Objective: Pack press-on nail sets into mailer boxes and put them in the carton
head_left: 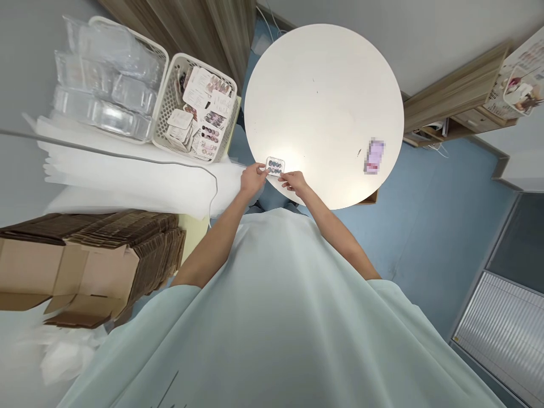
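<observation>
Between both hands, over the near edge of the round white table [323, 85], is a small clear case of press-on nails [275, 165], with dark nails in two rows. My left hand [254, 178] pinches its left side between thumb and fingers. At its lower right corner, my right hand [294, 182] grips with thumb and fingertips. The case lies about flat, its nails facing up.
A white basket of nail cards [195, 107] stands left of the table, beside a basket of clear plastic packs [114, 79]. White foam sheets [127, 181] and folded cardboard boxes [97, 266] lie nearer. A blurred purple item [374, 156] rests on the table's right.
</observation>
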`<state>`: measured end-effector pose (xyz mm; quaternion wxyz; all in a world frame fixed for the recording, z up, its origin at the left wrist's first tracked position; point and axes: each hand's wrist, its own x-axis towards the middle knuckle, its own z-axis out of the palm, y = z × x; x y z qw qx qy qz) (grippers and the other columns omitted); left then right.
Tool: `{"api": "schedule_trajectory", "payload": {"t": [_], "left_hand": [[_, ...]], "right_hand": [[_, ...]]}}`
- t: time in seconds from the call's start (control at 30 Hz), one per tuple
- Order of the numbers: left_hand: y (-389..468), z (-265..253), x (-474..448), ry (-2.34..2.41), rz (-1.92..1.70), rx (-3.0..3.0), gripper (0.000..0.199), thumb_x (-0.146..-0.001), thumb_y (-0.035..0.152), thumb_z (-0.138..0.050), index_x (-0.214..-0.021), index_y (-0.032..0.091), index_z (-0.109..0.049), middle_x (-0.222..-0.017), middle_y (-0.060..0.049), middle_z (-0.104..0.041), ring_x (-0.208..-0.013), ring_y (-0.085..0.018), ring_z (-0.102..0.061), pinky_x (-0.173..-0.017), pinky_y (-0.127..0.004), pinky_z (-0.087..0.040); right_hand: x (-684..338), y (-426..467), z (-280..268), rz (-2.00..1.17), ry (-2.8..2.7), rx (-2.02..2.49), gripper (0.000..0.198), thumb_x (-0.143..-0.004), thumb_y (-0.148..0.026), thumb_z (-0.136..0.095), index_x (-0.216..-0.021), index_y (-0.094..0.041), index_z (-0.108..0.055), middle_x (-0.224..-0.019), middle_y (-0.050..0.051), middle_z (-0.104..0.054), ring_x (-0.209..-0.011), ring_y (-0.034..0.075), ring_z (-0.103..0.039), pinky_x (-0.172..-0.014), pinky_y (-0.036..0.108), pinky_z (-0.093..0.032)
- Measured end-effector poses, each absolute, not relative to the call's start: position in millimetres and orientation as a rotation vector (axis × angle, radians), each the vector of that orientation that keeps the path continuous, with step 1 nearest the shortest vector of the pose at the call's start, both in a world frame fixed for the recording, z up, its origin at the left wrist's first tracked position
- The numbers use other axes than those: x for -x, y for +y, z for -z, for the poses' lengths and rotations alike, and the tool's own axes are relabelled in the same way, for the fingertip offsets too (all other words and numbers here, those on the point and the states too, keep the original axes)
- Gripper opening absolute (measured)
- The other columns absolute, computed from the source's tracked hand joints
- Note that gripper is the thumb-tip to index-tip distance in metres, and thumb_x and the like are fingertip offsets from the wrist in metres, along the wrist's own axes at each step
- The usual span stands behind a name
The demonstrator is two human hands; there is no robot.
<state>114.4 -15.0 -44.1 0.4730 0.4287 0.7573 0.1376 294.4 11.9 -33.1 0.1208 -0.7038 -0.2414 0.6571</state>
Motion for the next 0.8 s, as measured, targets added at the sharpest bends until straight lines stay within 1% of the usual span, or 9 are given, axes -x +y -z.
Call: {"api": "schedule_trajectory", "payload": {"t": [0.1,0.17,0.27,0.37,0.47,0.6,0.7,0.8], "left_hand": [[-13,56,-117,1.862,-0.202,-1.064,0.041,-0.107,0.034,-0.068,-0.141,0.014,-0.078,-0.097,-0.010,-0.085,-0.107,-0.030,-0.078,-0.103,-0.038,-0.056],[-13,63,-119,1.859,-0.136,-1.057,0.042,-0.107,0.033,-0.067,-0.142,0.013,-0.078,-0.105,-0.013,-0.087,-0.113,-0.031,-0.078,-0.104,-0.038,-0.055],[-14,74,-119,1.850,-0.091,-1.023,0.043,-0.107,0.034,-0.067,-0.144,0.013,-0.077,-0.111,-0.015,-0.087,-0.114,-0.031,-0.078,-0.104,-0.038,-0.055],[-15,82,-119,1.845,-0.086,-0.994,0.042,-0.105,0.032,-0.069,-0.142,0.015,-0.078,-0.110,-0.014,-0.087,-0.112,-0.030,-0.078,-0.105,-0.037,-0.055],[-15,88,-119,1.837,-0.087,-0.996,0.040,-0.105,0.028,-0.067,-0.140,0.016,-0.078,-0.108,-0.013,-0.087,-0.112,-0.029,-0.078,-0.106,-0.036,-0.056],[-16,91,-119,1.838,-0.096,-1.021,0.041,-0.103,0.022,-0.061,-0.140,0.016,-0.078,-0.110,-0.013,-0.087,-0.118,-0.030,-0.078,-0.110,-0.038,-0.056],[-17,90,-117,1.815,-0.119,-1.007,0.043,-0.101,0.021,-0.061,-0.140,0.017,-0.077,-0.119,-0.012,-0.088,-0.121,-0.030,-0.078,-0.112,-0.038,-0.055],[-20,85,-112,1.775,-0.157,-0.999,0.043,-0.100,0.022,-0.061,-0.140,0.020,-0.076,-0.133,-0.011,-0.086,-0.125,-0.029,-0.077,-0.114,-0.038,-0.054]], "right_hand": [[-289,11,47,-1.919,-0.605,2.133,0.026,-0.109,-0.012,-0.076,-0.084,-0.014,-0.068,-0.081,0.010,-0.083,-0.057,0.009,-0.061,-0.053,0.022,-0.044],[-287,9,53,-1.914,-0.583,2.162,0.025,-0.107,-0.010,-0.079,-0.085,-0.015,-0.068,-0.074,0.008,-0.080,-0.056,0.009,-0.062,-0.053,0.022,-0.045],[-285,6,60,-1.905,-0.550,2.194,0.022,-0.103,-0.008,-0.083,-0.087,-0.014,-0.070,-0.067,0.005,-0.077,-0.056,0.011,-0.062,-0.052,0.022,-0.045],[-284,5,64,-1.899,-0.520,2.212,0.020,-0.107,-0.008,-0.077,-0.089,-0.013,-0.071,-0.065,0.004,-0.074,-0.057,0.011,-0.063,-0.052,0.021,-0.046],[-282,5,64,-1.895,-0.508,2.218,0.023,-0.111,-0.008,-0.070,-0.088,-0.013,-0.069,-0.065,0.002,-0.073,-0.057,0.010,-0.063,-0.053,0.020,-0.046],[-281,6,59,-1.901,-0.530,2.208,0.025,-0.110,-0.005,-0.068,-0.087,-0.014,-0.068,-0.068,0.002,-0.074,-0.057,0.009,-0.064,-0.056,0.020,-0.047],[-282,6,52,-1.910,-0.569,2.188,0.024,-0.109,-0.004,-0.069,-0.087,-0.014,-0.069,-0.073,0.004,-0.077,-0.059,0.009,-0.066,-0.059,0.021,-0.049],[-285,5,42,-1.908,-0.628,2.172,0.022,-0.110,-0.008,-0.068,-0.089,-0.014,-0.071,-0.084,0.007,-0.082,-0.063,0.009,-0.068,-0.060,0.020,-0.051]]}}
